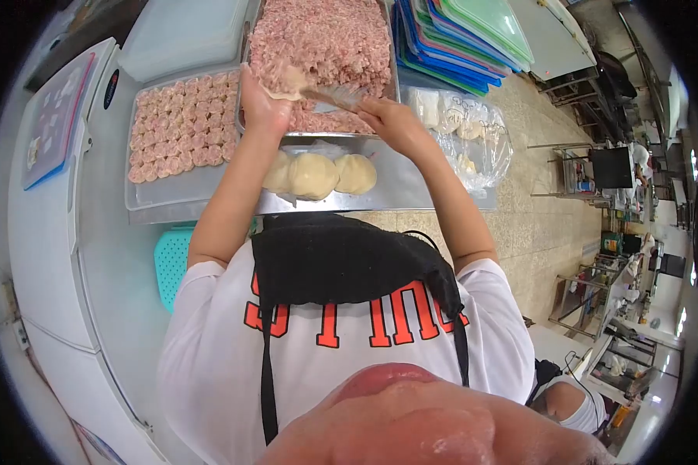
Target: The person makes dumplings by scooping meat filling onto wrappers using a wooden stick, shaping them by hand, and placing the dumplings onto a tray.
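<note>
A metal tray [341, 134] of pink minced meat [326, 39] lies in front of me. At its near left edge my left hand [264, 105] holds a thin round wrapper [287, 84]. My right hand [388, 120] is closed on the handle of a flat spatula-like tool [329, 96], whose tip reaches the wrapper. Below the tray sit several pale dough balls [312, 177]. To the left, rows of small meat-filled pieces [182, 128] fill much of a shallow tray [163, 197].
Stacked coloured lids [457, 46] stand at the back right, above a plastic-covered tray [473, 143]. Translucent lids [180, 39] lie at the back left. A turquoise basket [172, 263] is below the table edge. Part of another person [574, 403] shows at lower right.
</note>
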`<state>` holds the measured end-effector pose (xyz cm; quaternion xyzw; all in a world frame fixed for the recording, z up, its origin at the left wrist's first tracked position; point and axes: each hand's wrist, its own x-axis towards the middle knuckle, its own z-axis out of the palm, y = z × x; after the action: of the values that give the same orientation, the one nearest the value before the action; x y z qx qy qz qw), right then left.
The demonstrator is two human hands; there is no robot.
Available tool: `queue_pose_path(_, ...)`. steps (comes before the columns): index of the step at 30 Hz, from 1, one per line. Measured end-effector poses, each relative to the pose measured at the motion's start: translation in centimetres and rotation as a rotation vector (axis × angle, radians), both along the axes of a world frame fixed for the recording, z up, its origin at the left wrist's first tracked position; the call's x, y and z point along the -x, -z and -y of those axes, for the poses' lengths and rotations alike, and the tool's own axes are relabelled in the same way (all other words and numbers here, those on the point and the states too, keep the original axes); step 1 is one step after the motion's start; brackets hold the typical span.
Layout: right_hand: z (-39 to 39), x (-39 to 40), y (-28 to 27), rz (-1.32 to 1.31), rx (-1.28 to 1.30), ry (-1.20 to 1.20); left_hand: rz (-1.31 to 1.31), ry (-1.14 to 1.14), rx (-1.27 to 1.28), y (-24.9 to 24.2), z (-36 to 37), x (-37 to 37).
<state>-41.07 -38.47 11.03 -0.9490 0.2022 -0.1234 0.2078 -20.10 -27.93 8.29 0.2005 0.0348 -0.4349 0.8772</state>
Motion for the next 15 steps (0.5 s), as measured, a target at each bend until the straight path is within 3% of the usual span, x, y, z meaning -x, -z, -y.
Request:
queue_pose_path(2,-0.9,0.3,-1.2,-0.087,0.126,0.009,0.192,-0.047,-0.051,1.9,0.8,-0.4)
queue_pose_path(5,-1.5,-0.1,-0.8,0.117,0.094,0.027,0.143,0.055,-0.063,-0.6,0.7,1.8)
queue_pose_path(11,-2.6,0.4,-5.6,-0.301,0.247,0.072,0.017,0.096,-0.199,-1.5,0.3,1.9)
queue_pose_path(13,-2.6,0.3,-3.6,0.006,0.261,-0.03,-0.005,0.056,-0.197,-2.8,0.8,2.4)
queue_pose_path(15,-1.6,0.5,-2.5,0.022,0.236,-0.057,-0.027,0.011,-0.196,-2.4,1.2,2.3)
